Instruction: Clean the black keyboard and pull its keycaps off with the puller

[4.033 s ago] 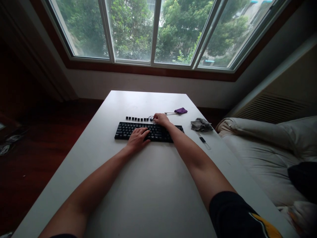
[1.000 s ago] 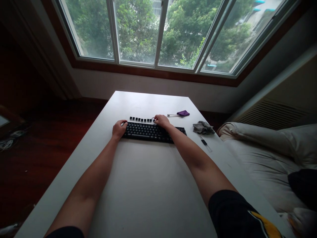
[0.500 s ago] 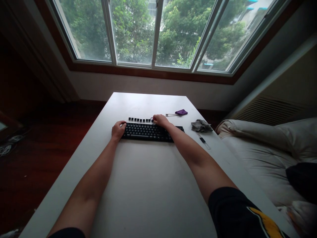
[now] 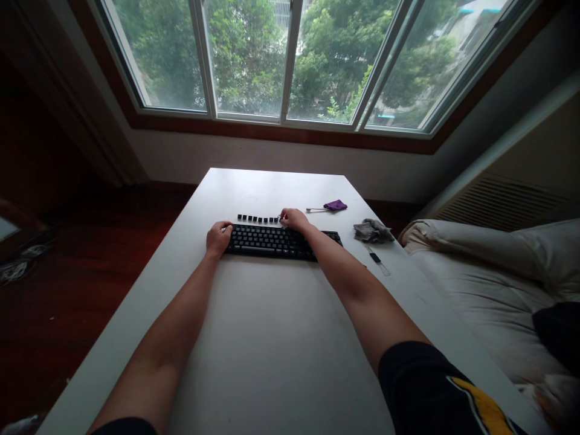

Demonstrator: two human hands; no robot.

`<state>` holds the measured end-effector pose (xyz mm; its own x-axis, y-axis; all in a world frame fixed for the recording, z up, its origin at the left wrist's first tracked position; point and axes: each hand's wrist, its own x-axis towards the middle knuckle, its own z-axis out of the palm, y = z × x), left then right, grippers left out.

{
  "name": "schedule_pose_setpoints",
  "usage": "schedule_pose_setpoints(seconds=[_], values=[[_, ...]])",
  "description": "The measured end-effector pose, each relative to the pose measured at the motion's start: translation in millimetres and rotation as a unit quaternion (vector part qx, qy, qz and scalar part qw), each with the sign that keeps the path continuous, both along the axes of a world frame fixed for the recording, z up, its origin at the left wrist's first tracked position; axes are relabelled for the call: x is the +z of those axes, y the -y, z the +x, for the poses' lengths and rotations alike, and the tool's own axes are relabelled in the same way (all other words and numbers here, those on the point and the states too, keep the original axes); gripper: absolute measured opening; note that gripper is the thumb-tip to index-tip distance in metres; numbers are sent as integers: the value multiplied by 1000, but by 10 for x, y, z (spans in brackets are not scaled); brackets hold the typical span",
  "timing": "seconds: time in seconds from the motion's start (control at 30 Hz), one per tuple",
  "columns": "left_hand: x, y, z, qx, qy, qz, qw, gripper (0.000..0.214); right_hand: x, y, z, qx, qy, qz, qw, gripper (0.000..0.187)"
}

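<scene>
A black keyboard lies flat across the white table. My left hand is closed on its left end, thumb at the upper corner. Just behind the keyboard's far edge, a row of small black keycaps is laid out. My right hand is at the right end of that row, with its fingers pinched together over the keyboard's far edge. Something small and dark is at those fingertips, too small to make out. My right forearm covers part of the keyboard's right side.
A purple cloth lies at the far right beside a thin pale stick. Nearer along the right edge are a crumpled grey cloth and a small black-handled tool with a wire loop. A pale sofa borders the table's right side.
The whole scene has shifted slightly to the right in view. Both hands keep nearly the same places at the keyboard, and the right fingers have moved only slightly.
</scene>
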<state>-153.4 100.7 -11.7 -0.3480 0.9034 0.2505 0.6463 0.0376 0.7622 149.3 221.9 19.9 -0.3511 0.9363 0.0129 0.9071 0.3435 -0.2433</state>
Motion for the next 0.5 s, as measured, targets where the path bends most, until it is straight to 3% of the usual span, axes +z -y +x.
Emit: schedule_pose_setpoints(seconds=[0.23, 0.5], values=[[-15, 4, 6, 0, 1, 7, 1000, 26, -12, 8, 21, 3, -6, -2, 1000, 25], [-4, -12, 6, 1, -1, 6, 1000, 25, -7, 93, 58, 35, -68, 77, 994, 21]])
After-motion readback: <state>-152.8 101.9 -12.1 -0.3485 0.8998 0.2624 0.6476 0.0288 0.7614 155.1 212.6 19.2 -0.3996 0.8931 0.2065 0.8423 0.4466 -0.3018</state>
